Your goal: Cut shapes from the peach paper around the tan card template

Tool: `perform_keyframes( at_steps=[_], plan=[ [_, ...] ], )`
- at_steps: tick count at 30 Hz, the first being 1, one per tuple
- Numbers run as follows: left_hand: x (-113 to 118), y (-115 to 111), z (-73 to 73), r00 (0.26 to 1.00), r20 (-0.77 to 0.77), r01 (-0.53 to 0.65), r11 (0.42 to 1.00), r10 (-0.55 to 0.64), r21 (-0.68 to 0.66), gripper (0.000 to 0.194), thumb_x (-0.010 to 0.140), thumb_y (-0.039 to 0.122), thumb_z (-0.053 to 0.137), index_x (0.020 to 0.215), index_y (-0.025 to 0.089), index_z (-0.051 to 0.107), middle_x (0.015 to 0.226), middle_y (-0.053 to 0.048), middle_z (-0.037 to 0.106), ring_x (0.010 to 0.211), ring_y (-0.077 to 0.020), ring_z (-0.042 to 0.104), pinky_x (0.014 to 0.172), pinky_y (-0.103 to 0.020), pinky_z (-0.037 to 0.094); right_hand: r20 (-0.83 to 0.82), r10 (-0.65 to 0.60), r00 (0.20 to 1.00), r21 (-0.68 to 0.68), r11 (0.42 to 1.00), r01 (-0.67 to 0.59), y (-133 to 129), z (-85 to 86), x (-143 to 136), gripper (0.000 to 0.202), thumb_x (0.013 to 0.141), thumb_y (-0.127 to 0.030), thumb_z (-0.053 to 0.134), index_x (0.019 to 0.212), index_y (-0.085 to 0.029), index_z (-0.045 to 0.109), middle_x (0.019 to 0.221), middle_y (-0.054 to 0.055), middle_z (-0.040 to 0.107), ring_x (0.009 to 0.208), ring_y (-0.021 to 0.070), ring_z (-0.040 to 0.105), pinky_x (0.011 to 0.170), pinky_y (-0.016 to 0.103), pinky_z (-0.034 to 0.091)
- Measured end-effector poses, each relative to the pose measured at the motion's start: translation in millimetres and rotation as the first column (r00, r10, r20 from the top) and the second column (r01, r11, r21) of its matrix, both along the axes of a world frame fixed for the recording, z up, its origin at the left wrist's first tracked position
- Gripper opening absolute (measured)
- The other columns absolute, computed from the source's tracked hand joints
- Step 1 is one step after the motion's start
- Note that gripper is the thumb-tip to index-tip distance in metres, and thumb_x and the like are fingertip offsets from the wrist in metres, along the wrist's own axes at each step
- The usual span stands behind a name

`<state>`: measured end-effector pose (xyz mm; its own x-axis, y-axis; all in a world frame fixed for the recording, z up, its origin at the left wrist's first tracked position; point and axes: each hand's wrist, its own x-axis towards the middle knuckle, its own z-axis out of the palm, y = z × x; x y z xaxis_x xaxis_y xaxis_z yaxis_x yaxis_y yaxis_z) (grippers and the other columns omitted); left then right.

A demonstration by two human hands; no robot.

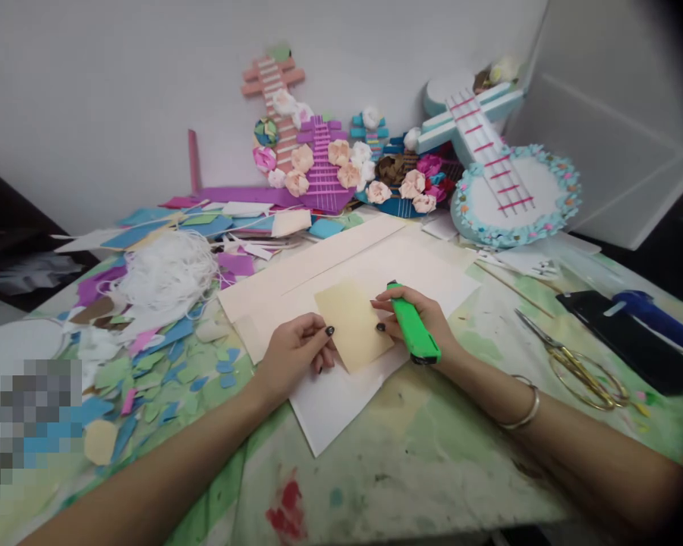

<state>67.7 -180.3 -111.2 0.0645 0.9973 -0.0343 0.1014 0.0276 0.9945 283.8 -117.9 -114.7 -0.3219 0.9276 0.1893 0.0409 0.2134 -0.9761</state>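
Note:
A small pale yellow paper lies between my hands, over larger cream and white sheets. My left hand pinches its left edge between thumb and curled fingers. At the paper's right side, my right hand has a bright green cutter held in it, angled across the palm, with thumb and forefinger near the paper's edge. Whether those fingertips touch the paper is hard to tell.
Gold scissors, a black tablet-like object and a blue-handled tool lie right. White string and paper scraps cover the left. Decorated paper guitars stand along the back wall.

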Motion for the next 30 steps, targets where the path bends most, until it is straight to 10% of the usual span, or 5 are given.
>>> perform_keyframes(
  at_steps=[8, 14, 21, 30],
  plan=[
    [6.9, -25.2, 2.8, 0.95, -0.302, -0.011, 0.977, 0.077, 0.215, 0.022, 0.084, 0.034, 0.062, 0.064, 0.025, 0.058, 0.05, 0.002, 0.057, 0.038, -0.0116, 0.049, 0.038, -0.025, 0.036, 0.209, -0.055, 0.976, 0.094, 0.995, 0.035, -3.9, -4.8, 6.0, 0.029, 0.075, -0.027, 0.071, 0.101, -0.023, 0.061, 0.1, 0.006, 0.069, 0.088, 0.0229, 0.069, 0.074, 0.036, 0.058],
    [18.6, -40.8, -4.3, 0.734, -0.667, 0.474, 0.606, 0.13, 0.639, 0.025, 0.086, 0.026, 0.058, 0.062, 0.029, 0.055, 0.044, 0.0, 0.048, 0.036, -0.0142, 0.046, 0.03, -0.033, 0.029, 0.399, -0.09, 0.912, 0.215, 0.977, 0.002, -10.8, -3.1, 8.1, 0.03, 0.081, -0.023, 0.067, 0.11, -0.025, 0.061, 0.081, 0.001, 0.069, 0.067, 0.0155, 0.066, 0.063, 0.027, 0.055],
    [23.8, -40.4, -3.2, 0.752, -0.63, 0.396, 0.631, 0.194, 0.667, 0.041, 0.093, 0.016, 0.044, 0.052, 0.017, 0.05, 0.047, 0.002, 0.041, 0.043, -0.0103, 0.038, 0.038, -0.03, 0.025, 0.476, -0.008, 0.879, 0.233, 0.965, -0.117, -12.4, -4.7, 10.0, 0.03, 0.085, -0.019, 0.062, 0.114, -0.027, 0.06, 0.086, 0.0, 0.067, 0.076, 0.0132, 0.067, 0.072, 0.024, 0.055],
    [5.4, -31.4, 6.7, 0.742, -0.633, 0.41, 0.597, 0.22, 0.689, 0.018, 0.088, 0.011, 0.052, 0.072, 0.014, 0.06, 0.058, -0.001, 0.049, 0.057, -0.0145, 0.04, 0.052, -0.03, 0.033, 0.426, 0.028, 0.904, 0.225, 0.965, -0.136, -11.3, -2.9, 3.6, 0.028, 0.082, -0.027, 0.067, 0.108, -0.027, 0.058, 0.107, 0.003, 0.069, 0.098, 0.0201, 0.067, 0.085, 0.031, 0.056]
  ],
)
